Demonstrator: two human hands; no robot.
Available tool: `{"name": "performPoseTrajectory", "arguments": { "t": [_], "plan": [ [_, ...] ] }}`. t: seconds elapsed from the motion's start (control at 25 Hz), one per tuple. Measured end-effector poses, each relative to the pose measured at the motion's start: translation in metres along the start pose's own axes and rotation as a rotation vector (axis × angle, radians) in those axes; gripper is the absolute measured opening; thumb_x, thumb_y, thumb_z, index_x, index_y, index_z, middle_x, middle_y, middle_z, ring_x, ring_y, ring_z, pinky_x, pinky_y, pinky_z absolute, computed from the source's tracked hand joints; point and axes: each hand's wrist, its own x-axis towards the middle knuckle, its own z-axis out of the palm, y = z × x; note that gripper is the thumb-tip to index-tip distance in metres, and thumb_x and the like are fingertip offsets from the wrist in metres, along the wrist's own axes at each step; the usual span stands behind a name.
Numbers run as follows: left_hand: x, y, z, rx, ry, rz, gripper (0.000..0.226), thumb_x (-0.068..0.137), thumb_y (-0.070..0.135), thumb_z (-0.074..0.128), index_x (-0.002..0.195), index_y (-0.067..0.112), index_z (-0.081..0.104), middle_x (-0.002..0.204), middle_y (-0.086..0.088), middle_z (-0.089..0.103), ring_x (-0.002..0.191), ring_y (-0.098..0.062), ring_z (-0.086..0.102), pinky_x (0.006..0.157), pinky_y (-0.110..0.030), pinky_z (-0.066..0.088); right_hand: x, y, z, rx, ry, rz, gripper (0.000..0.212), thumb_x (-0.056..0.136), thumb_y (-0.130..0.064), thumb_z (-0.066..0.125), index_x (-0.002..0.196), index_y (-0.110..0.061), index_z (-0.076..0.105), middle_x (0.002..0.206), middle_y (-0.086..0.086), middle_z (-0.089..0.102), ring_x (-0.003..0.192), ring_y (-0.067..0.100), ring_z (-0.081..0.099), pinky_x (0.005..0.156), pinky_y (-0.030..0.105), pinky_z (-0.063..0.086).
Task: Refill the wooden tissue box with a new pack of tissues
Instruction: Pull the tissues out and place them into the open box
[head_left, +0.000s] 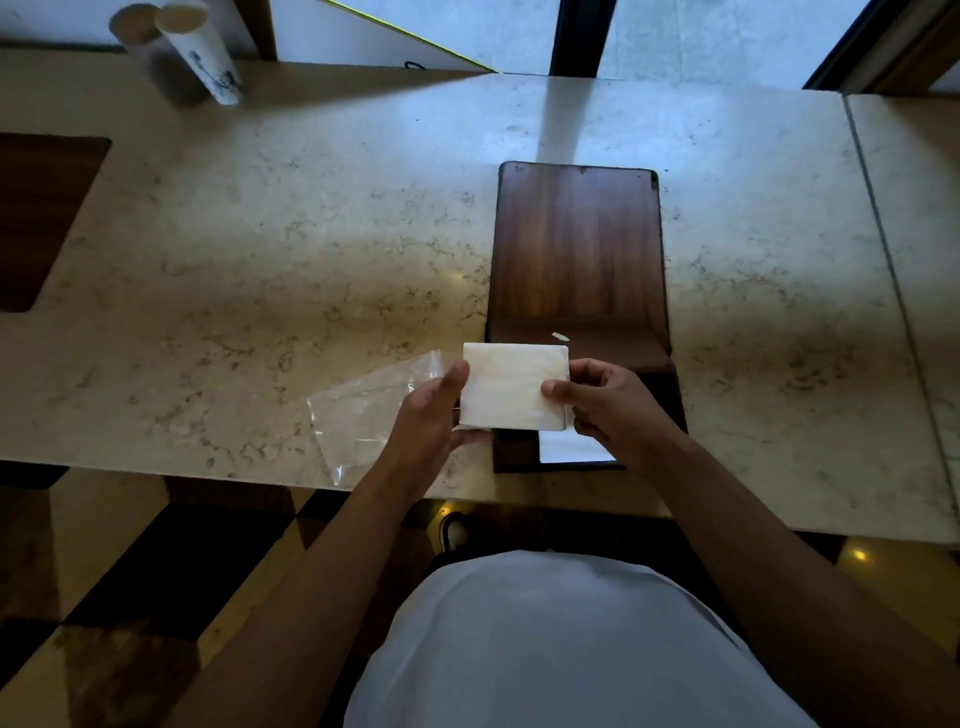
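A white stack of tissues (511, 387) is held flat between both hands, just above the near end of the dark wooden tissue box (576, 244). My left hand (431, 415) grips its left edge and my right hand (608, 402) grips its right edge. The box lies open on the marble counter (260, 260), its lid folded back away from me. A strip of white tissue (571, 449) shows inside the box's near part, partly hidden by my right hand. An empty clear plastic wrapper (363, 410) lies on the counter left of my left hand.
A white paper cup (200, 52) lies tipped near a grey cylinder (136, 28) at the counter's far left. A dark wooden inset (41, 218) sits at the left edge. The counter's front edge runs just below my wrists. Windows stand behind the counter.
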Motion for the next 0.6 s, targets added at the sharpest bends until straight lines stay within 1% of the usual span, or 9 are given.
{"name": "performPoseTrajectory", "arguments": {
  "t": [0.08,0.12,0.2,0.24,0.32,0.4,0.44,0.52,0.6],
  "plan": [
    [0.004,0.002,0.014,-0.072,-0.068,-0.042,0.04,0.088,0.043,0.07,0.117,0.014,0.066,0.108,-0.006,0.078,0.104,-0.025,0.074,0.078,-0.043,0.062,-0.002,0.004,-0.009,-0.011,0.026,-0.011,0.033,0.08,-0.027,0.084,0.109,-0.018,0.072,0.11,0.004,0.077,0.111,0.032,0.068,0.092,0.046,0.055],
    [0.006,0.002,0.02,-0.068,-0.07,-0.05,0.035,0.09,0.035,0.071,0.115,0.012,0.068,0.11,-0.009,0.077,0.104,-0.026,0.073,0.079,-0.042,0.062,-0.003,0.006,-0.014,-0.022,0.037,-0.018,0.032,0.079,-0.028,0.084,0.108,-0.019,0.073,0.109,0.001,0.077,0.111,0.032,0.068,0.091,0.046,0.055],
    [0.01,0.0,0.028,-0.025,-0.029,-0.047,0.022,0.092,0.021,0.07,0.111,0.011,0.07,0.114,-0.013,0.075,0.102,-0.026,0.074,0.078,-0.039,0.062,-0.007,0.009,-0.022,-0.039,0.053,-0.03,0.032,0.08,-0.029,0.083,0.108,-0.019,0.073,0.106,-0.002,0.078,0.108,0.031,0.068,0.082,0.041,0.054],
    [0.012,-0.002,0.031,-0.005,-0.017,-0.046,0.018,0.092,0.015,0.069,0.11,0.01,0.07,0.114,-0.014,0.075,0.1,-0.025,0.075,0.076,-0.037,0.062,-0.009,0.011,-0.027,-0.033,0.068,-0.035,0.031,0.08,-0.027,0.083,0.109,-0.018,0.073,0.107,-0.001,0.078,0.107,0.032,0.069,0.081,0.04,0.052],
    [0.015,-0.005,0.038,0.023,-0.011,-0.057,0.021,0.091,0.007,0.068,0.112,0.004,0.069,0.112,-0.017,0.075,0.098,-0.028,0.075,0.074,-0.038,0.062,-0.011,0.014,-0.037,-0.013,0.099,-0.035,0.03,0.082,-0.022,0.082,0.109,-0.014,0.073,0.11,0.004,0.078,0.109,0.035,0.069,0.089,0.046,0.054],
    [0.02,-0.009,0.044,0.061,-0.001,-0.08,0.023,0.09,0.005,0.069,0.113,0.0,0.068,0.111,-0.02,0.074,0.1,-0.033,0.074,0.077,-0.044,0.063,-0.013,0.018,-0.044,-0.003,0.138,-0.013,0.028,0.084,-0.019,0.08,0.11,-0.012,0.073,0.111,0.007,0.077,0.11,0.034,0.07,0.099,0.053,0.053],
    [0.022,-0.011,0.047,0.093,0.001,-0.091,0.022,0.09,0.005,0.069,0.112,0.001,0.068,0.111,-0.021,0.073,0.1,-0.035,0.074,0.077,-0.046,0.063,-0.013,0.02,-0.047,0.003,0.156,-0.001,0.026,0.086,-0.019,0.078,0.11,-0.011,0.073,0.112,0.008,0.077,0.11,0.034,0.07,0.1,0.055,0.053],
    [0.028,-0.015,0.053,0.17,0.01,-0.102,0.019,0.09,0.006,0.069,0.109,0.003,0.068,0.111,-0.02,0.073,0.099,-0.034,0.074,0.075,-0.046,0.063,-0.013,0.023,-0.051,0.014,0.186,0.021,0.021,0.089,-0.018,0.074,0.108,-0.009,0.073,0.115,0.012,0.076,0.109,0.034,0.07,0.097,0.051,0.056],
    [0.034,-0.022,0.058,0.278,0.03,-0.086,0.016,0.091,0.008,0.069,0.107,0.006,0.069,0.108,-0.017,0.074,0.095,-0.028,0.074,0.072,-0.041,0.064,-0.011,0.026,-0.054,-0.006,0.22,0.061,0.018,0.092,-0.017,0.071,0.106,-0.006,0.073,0.114,0.014,0.075,0.106,0.032,0.071,0.094,0.047,0.059]
  ]
}}
